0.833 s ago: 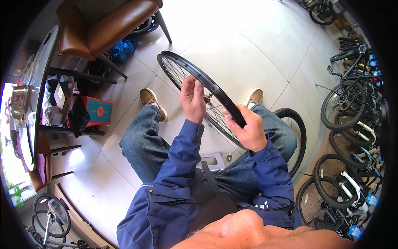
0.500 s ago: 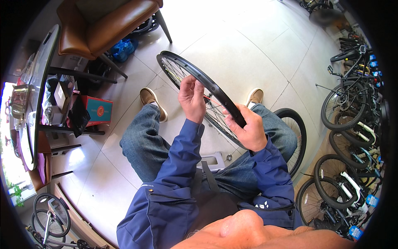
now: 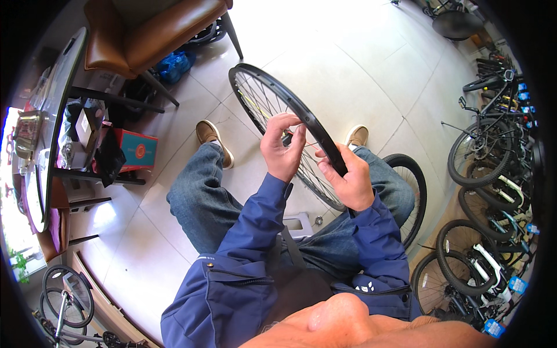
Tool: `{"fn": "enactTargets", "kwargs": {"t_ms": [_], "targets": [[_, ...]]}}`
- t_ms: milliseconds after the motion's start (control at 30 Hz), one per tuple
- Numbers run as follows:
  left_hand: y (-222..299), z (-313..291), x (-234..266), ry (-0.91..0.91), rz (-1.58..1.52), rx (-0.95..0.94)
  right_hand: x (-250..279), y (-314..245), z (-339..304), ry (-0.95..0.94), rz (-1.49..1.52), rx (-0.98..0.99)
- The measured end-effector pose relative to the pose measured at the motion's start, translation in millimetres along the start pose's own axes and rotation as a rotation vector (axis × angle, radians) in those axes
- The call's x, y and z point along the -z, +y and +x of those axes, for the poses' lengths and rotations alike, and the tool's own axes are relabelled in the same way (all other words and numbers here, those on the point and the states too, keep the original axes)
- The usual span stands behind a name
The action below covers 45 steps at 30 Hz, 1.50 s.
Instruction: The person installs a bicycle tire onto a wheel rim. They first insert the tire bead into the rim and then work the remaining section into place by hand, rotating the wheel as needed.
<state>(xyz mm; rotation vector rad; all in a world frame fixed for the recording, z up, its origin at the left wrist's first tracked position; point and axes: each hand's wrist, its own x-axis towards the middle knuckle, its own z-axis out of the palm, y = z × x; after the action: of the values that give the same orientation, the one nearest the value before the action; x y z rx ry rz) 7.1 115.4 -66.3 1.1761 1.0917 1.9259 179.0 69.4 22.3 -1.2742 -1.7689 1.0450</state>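
Note:
A bicycle wheel with a bare black rim (image 3: 319, 132) and thin spokes stands tilted between my knees, its far edge leaning up and to the left. My right hand (image 3: 352, 181) is closed around the near right part of the rim, thumb on the near side. On the inner side of the rim, my left hand (image 3: 282, 148) has its fingers curled and its thumb bent toward them in a pinch against the rim and spokes. What lies between those fingertips is too small to make out. The wheel's hub is partly hidden behind my left hand.
A tyred wheel (image 3: 413, 203) stands beside my right knee. A grey plastic frame-like thing (image 3: 297, 225) and a small metal part (image 3: 318, 220) lie below the wheel. Several bicycles (image 3: 478, 151) line the right side. At left are a glass table (image 3: 61, 116), red-teal box (image 3: 138, 149) and brown chair (image 3: 156, 37).
My left hand has slid along the rim, right and nearer to my right hand. The wheel has shifted slightly right and up at its far end. My right hand keeps its hold.

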Motion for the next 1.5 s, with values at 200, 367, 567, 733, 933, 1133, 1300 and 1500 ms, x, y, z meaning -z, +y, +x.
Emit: {"fn": "enactTargets", "kwargs": {"t_ms": [200,367,567,733,933,1133,1300,1500], "targets": [[3,-3,-11,-0.023,-0.248,0.222,1,2,-1,-0.020,0.081,-0.058],[-3,-2,-13,-0.032,-0.314,0.224,0,4,-1,-0.023,0.067,-0.051],[-3,-4,-15,-0.060,-0.199,0.184,-2,5,-1,-0.028,0.122,-0.060],[-1,-4,-17,-0.065,-0.292,0.228,-3,4,-1,-0.024,0.129,-0.061],[-5,-7,-16,-0.059,-0.333,0.162,-2,4,1,-0.030,0.069,-0.021],[-7,-5,-10,-0.106,-0.191,0.112,4,-1,-1,-0.093,0.042,-0.071],[-3,2,-9,-0.079,-0.208,0.215,-1,4,-2,-0.002,0.102,-0.080],[13,-1,-6,0.069,0.236,-0.063,-4,10,-5,0.057,0.056,-0.090]]}}
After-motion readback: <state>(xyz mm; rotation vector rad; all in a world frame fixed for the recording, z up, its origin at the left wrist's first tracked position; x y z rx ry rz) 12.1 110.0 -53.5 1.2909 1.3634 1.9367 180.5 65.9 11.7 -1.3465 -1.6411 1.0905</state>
